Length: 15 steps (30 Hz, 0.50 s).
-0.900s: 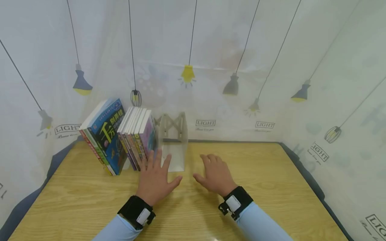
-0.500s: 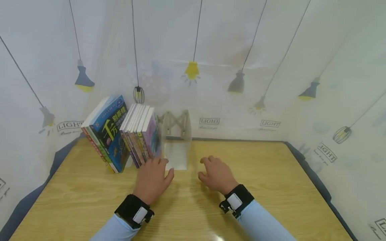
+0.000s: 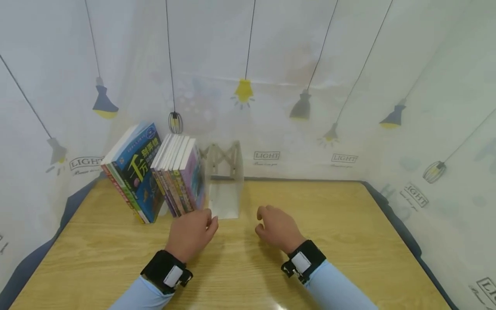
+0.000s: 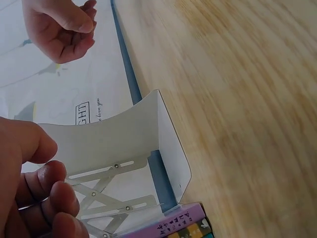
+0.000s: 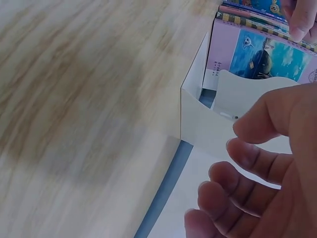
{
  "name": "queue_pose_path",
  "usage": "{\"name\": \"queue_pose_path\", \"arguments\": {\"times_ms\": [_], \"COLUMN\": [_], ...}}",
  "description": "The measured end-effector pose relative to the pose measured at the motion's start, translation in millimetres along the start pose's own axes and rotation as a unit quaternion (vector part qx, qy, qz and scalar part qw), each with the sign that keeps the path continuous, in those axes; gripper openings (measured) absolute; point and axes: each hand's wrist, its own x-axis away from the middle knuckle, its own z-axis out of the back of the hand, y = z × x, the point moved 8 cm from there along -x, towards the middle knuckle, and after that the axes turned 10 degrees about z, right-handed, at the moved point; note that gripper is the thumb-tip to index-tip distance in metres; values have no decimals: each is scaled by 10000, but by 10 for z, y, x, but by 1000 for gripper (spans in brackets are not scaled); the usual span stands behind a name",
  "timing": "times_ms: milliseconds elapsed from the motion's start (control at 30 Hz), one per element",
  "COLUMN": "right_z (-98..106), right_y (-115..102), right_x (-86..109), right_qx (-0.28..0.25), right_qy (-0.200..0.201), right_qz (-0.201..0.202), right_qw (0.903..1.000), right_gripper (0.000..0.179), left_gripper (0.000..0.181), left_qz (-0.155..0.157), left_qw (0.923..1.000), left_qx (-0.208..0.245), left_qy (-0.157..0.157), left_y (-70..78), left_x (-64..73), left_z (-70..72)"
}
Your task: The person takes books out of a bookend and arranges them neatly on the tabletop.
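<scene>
My left hand [image 3: 190, 234] hovers over the table just in front of the row of books, fingers loosely curled and holding nothing. Its thumb and fingers [image 4: 59, 196] show apart in the left wrist view. To the right, my right hand [image 3: 279, 229] hangs in the air, its fingers [image 5: 233, 171] loosely bent around nothing. A row of thin books stands upright, ending in one with a purple cover [image 3: 193, 172]. Larger books, with a blue one [image 3: 141, 176] outermost, lean at the left. An expandable white bookend [image 3: 224, 202] with crossed struts stands right of the purple book.
The wooden table [image 3: 348, 241] extends right of the bookend. A pale wall cloth [image 3: 290, 133] printed with hanging lamps rises behind and along both sides. A dark strip [image 3: 387, 213] runs along the table's edges.
My left hand's fingers have gone from spread to curled, and the hand has drawn slightly back and left. My right hand's fingers have bent a little more. The books and bookend stay put.
</scene>
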Motion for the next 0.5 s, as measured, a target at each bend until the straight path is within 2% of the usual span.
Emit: {"name": "queue_pose_path", "arguments": {"times_ms": [233, 367, 500], "right_z": [-34, -39, 11], "right_y": [9, 16, 48], "right_x": [64, 107, 110], "right_qx": [1, -20, 5], "right_qy": [-119, -52, 56], "right_qz": [-119, -103, -99], "right_qw": [9999, 9999, 9999], "right_gripper": [19, 19, 20], "left_gripper": [36, 24, 23], "left_qz": [-406, -602, -822], "left_qw": [9991, 9978, 9936], "left_qx": [-48, 29, 82], "left_qy": [77, 274, 773], "left_y": [-32, 12, 72], "left_x": [-26, -77, -177], "left_z": [20, 173, 377]}}
